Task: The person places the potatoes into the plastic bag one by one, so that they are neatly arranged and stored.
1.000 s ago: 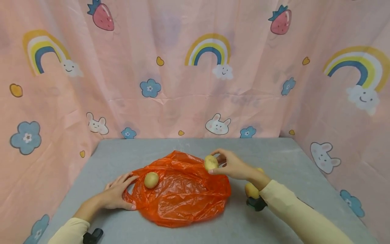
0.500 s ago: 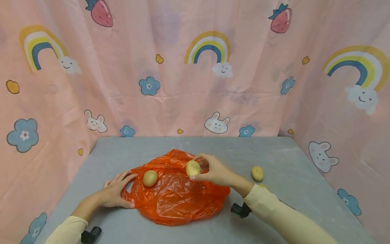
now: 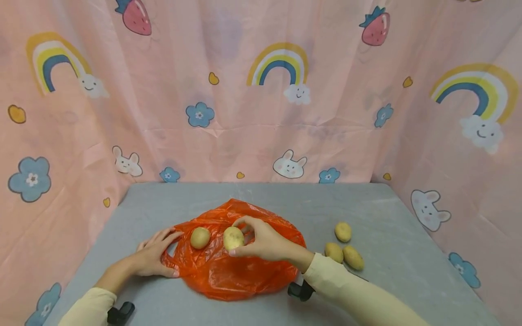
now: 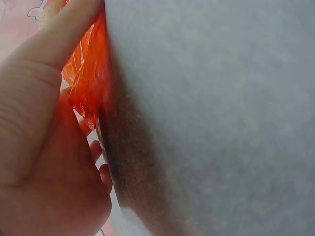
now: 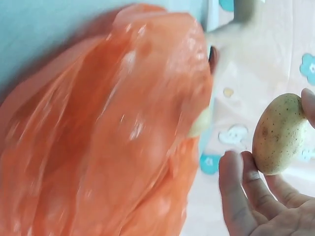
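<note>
A crinkled orange-red plastic bag [image 3: 244, 276] lies spread on the grey table, with one potato [image 3: 200, 238] on its left part. Just right of that potato, my right hand [image 3: 265, 240] pinches another potato [image 3: 234, 238] between thumb and fingers over the bag; in the right wrist view the pinched potato [image 5: 279, 133] shows its speckled skin. My left hand [image 3: 152, 258] rests at the bag's left edge, thumb and fingers spread around a handle loop. The left wrist view has bag plastic [image 4: 91, 73] between thumb and fingers; whether they grip it is unclear.
Three potatoes sit together right of the bag: one behind [image 3: 343, 232], two nearer [image 3: 334, 252] [image 3: 353, 257]. A pink patterned curtain [image 3: 228, 149] stands behind and beside the grey table [image 3: 399, 235]. Black devices [image 3: 301, 290] [image 3: 121, 312] are at both wrists.
My right hand has carried its potato leftward across the bag, close to the potato lying there. Its forearm has uncovered the potatoes on the right. My left hand has stayed at the bag's edge.
</note>
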`<act>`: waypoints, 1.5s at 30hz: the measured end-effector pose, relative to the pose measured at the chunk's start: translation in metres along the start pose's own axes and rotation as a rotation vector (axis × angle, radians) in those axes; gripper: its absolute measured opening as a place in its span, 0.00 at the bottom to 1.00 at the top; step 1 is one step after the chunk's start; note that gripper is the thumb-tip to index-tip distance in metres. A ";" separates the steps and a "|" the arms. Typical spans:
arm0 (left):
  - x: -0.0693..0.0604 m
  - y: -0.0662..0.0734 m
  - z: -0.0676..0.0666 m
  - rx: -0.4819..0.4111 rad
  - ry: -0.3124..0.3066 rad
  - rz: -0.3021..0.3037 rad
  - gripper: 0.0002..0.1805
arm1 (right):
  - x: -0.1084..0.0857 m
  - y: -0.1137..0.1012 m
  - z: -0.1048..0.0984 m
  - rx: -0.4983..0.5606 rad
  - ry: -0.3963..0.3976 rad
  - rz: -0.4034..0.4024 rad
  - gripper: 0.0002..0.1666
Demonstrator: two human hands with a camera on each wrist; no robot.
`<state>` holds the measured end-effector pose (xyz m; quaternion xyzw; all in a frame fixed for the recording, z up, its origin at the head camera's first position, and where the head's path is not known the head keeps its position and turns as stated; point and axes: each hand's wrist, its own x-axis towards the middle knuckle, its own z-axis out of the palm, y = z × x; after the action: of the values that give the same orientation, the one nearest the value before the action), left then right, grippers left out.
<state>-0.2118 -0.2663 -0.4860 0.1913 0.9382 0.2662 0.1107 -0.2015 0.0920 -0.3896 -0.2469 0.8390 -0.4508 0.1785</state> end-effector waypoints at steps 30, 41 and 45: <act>-0.001 0.000 -0.001 0.013 -0.010 0.002 0.62 | 0.038 0.007 0.060 -0.014 0.157 0.178 0.35; -0.001 -0.003 0.000 0.018 0.004 0.008 0.62 | 0.052 0.015 0.067 -0.034 0.168 0.272 0.35; -0.001 -0.002 0.001 0.017 0.003 0.009 0.62 | 0.055 0.017 0.068 -0.059 0.183 0.284 0.35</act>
<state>-0.2115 -0.2682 -0.4879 0.1963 0.9397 0.2592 0.1065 -0.2148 0.0227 -0.4446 -0.0889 0.8911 -0.4168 0.1559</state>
